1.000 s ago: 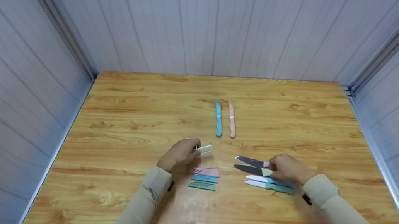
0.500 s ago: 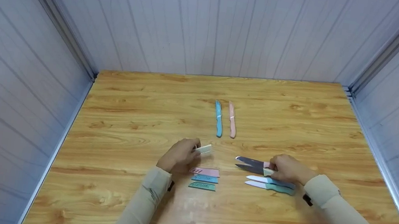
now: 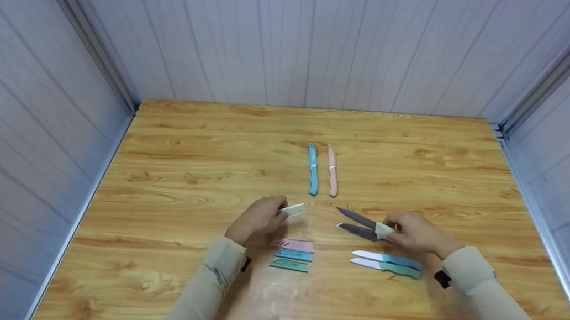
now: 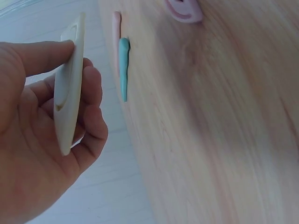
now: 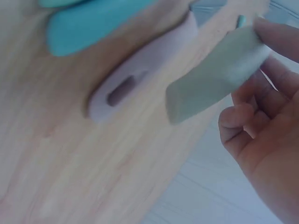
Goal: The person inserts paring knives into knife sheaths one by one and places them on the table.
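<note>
My left hand (image 3: 257, 218) pinches a white knife sheath (image 4: 70, 93) between thumb and fingers, raised over the table. My right hand (image 3: 417, 234) holds a knife (image 3: 357, 218) by its pale handle (image 5: 210, 74), its dark blade pointing left toward the sheath. Just below that blade, in the head view, lies a second dark-bladed knife (image 3: 356, 231); its pink handle (image 5: 140, 70) shows on the table in the right wrist view, while the right hand hides it from the head. Nearer me lie a blue-handled knife (image 3: 402, 261) and a green-handled knife (image 3: 402, 270), both with white blades.
Pink (image 3: 295, 245), blue (image 3: 294, 255) and green (image 3: 289, 265) sheaths lie in a stack of rows between the hands. Farther back, a blue knife (image 3: 313, 169) and a pink knife (image 3: 332, 172) lie side by side. Panelled walls (image 3: 302, 34) bound the wooden table (image 3: 179, 156).
The pale-handled knife has been lifted by my right hand and shifted away from me, its blade now beyond the pink-handled knife's. My left hand with the white sheath has hardly moved.
</note>
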Motion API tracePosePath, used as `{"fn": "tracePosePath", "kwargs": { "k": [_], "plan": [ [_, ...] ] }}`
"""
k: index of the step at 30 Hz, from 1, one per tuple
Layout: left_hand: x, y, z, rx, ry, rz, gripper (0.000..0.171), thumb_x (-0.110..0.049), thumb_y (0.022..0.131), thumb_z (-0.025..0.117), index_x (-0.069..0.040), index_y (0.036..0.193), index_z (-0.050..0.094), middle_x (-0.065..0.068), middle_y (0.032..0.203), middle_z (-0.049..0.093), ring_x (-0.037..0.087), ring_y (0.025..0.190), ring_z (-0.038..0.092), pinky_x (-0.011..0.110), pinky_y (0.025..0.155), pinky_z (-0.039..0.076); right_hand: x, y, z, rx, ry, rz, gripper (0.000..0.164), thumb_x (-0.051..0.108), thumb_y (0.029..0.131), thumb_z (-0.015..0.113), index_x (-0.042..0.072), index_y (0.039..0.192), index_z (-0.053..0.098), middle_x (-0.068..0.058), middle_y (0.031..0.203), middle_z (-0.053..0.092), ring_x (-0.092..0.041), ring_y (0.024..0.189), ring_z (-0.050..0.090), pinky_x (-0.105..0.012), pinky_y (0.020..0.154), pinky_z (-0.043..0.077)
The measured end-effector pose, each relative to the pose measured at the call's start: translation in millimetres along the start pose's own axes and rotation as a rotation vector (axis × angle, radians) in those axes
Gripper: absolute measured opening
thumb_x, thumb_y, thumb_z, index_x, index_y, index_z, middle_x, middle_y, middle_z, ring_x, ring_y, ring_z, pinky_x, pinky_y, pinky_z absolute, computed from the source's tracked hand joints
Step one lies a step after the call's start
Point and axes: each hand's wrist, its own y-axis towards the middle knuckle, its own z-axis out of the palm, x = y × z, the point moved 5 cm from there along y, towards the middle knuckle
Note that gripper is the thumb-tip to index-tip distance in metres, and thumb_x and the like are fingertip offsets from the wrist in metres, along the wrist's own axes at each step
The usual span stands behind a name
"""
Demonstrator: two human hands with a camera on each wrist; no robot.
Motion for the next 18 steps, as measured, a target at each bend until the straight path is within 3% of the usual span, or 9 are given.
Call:
{"fn": "tracePosePath", "kwargs": {
  "k": [8,13,18],
  "plan": [
    [-10.8,4.0,-2.7,0.002,-0.073,0.017,0.012,-0.013,0.099,0.042,-0.007,0.104,0.052,0.003,0.084,0.054,0.016,0.066,0.047,0.03,0.059,0.04,2.4,7.4,-9.2,-0.031,0.09,0.056,0.017,0.014,0.098,0.051,0.006,0.112,0.056,-0.007,0.103,0.058,-0.021,0.085,0.054,-0.041,0.074,0.044],
    [-14.6,5.1,-2.0,0.017,-0.097,0.008,0.016,-0.013,0.1,0.04,-0.007,0.108,0.052,0.003,0.083,0.055,0.014,0.063,0.046,0.028,0.055,0.038,6.4,9.4,-10.9,-0.015,0.117,0.078,0.02,0.016,0.101,0.045,0.009,0.118,0.052,-0.014,0.109,0.057,-0.021,0.082,0.053,-0.04,0.07,0.043],
    [-19.8,7.3,-1.5,0.025,-0.092,0.019,0.017,-0.017,0.101,0.041,-0.008,0.102,0.055,0.0,0.076,0.05,0.014,0.061,0.043,0.027,0.054,0.036,13.9,16.2,-13.3,-0.029,0.08,0.071,0.02,0.024,0.101,0.044,0.012,0.114,0.053,-0.014,0.096,0.061,-0.019,0.069,0.05,-0.037,0.064,0.042]
  ]
}}
